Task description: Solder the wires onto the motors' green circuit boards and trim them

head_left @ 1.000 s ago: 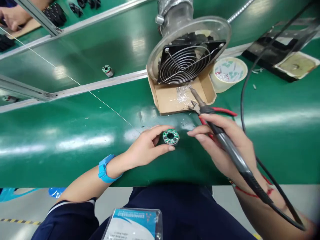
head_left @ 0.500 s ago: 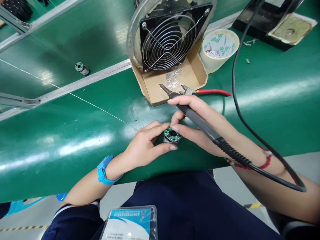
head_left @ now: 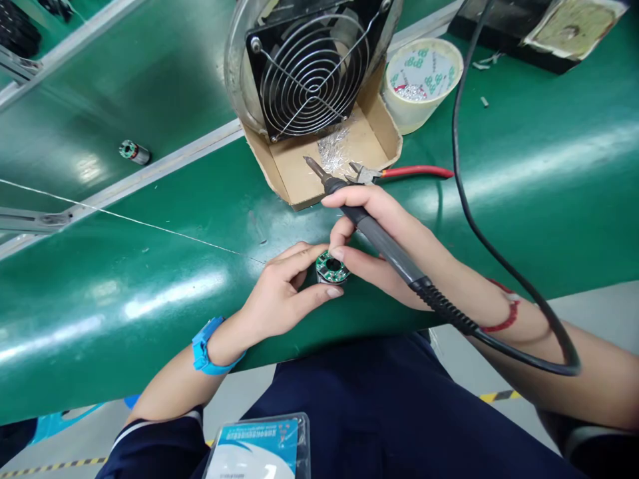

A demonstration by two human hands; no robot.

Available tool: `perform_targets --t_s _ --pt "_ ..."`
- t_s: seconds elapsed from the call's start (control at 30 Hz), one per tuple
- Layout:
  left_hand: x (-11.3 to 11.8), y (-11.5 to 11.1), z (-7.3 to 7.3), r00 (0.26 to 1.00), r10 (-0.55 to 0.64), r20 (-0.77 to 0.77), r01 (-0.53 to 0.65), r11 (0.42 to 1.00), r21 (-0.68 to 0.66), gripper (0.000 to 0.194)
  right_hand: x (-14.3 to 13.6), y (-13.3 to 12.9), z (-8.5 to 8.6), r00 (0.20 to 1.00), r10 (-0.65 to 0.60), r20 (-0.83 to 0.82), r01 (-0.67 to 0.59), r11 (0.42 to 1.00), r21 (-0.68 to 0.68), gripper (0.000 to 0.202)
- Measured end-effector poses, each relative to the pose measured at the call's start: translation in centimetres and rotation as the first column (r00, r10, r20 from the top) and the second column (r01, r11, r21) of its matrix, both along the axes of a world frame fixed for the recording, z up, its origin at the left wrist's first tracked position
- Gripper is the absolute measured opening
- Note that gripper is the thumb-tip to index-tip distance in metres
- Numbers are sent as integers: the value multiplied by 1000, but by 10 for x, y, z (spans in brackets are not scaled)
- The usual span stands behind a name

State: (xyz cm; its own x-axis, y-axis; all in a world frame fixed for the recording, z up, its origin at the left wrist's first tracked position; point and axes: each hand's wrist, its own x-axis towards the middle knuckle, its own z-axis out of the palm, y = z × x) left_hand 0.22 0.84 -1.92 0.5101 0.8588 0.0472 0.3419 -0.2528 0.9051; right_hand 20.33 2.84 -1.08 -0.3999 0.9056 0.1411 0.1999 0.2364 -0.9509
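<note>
On the green bench, a small metal cylinder with a round green circuit board on top (head_left: 325,270) stands upright. My left hand (head_left: 274,293) grips its side between thumb and fingers. A soldering iron (head_left: 389,247) lies across my right hand (head_left: 374,233), its tip pointing away over the cardboard tray's edge. The thumb and a finger of that same hand touch the board's rim; whether they pinch something small there is hidden. From the left, a thin pale wire (head_left: 164,231) runs taut to behind my left hand.
A caged fan (head_left: 312,93) stands in a cardboard tray (head_left: 289,183) holding wire clippings. Red-handled cutters (head_left: 414,171) lie against the tray. Beside it is a tape roll (head_left: 414,116) with clippings inside. A second cylinder (head_left: 134,152) sits beyond the metal rail. The iron's black cable (head_left: 462,166) loops at right.
The whole view has shifted, so the bench items appear farther left and slightly higher. Both hands keep nearly the same pose around the cylinder, and the iron stays in the right hand.
</note>
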Motion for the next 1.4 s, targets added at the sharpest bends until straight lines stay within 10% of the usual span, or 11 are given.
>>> perform_targets --t_s 0.77,0.97,1.1,1.27,1.4 --pt "-1 5 -3 1000 2 -16 -2 1000 -9 43 4 -1 -7 997 18 73 -22 998 54 44" --pt "1 6 -12 970 144 -198 -132 989 73 31 -10 -9 -17 889 -170 425 49 958 282 59" --pt "-4 10 -25 962 242 -124 -258 957 -133 47 -14 -4 -32 825 -147 546 -59 938 341 49" --pt "-14 20 -35 873 431 227 -316 856 -410 29 -6 1 -34 897 -30 441 -122 943 311 52" --pt "-12 17 -31 903 398 161 -350 900 -262 26 3 -10 -22 971 -118 209 45 946 322 54"
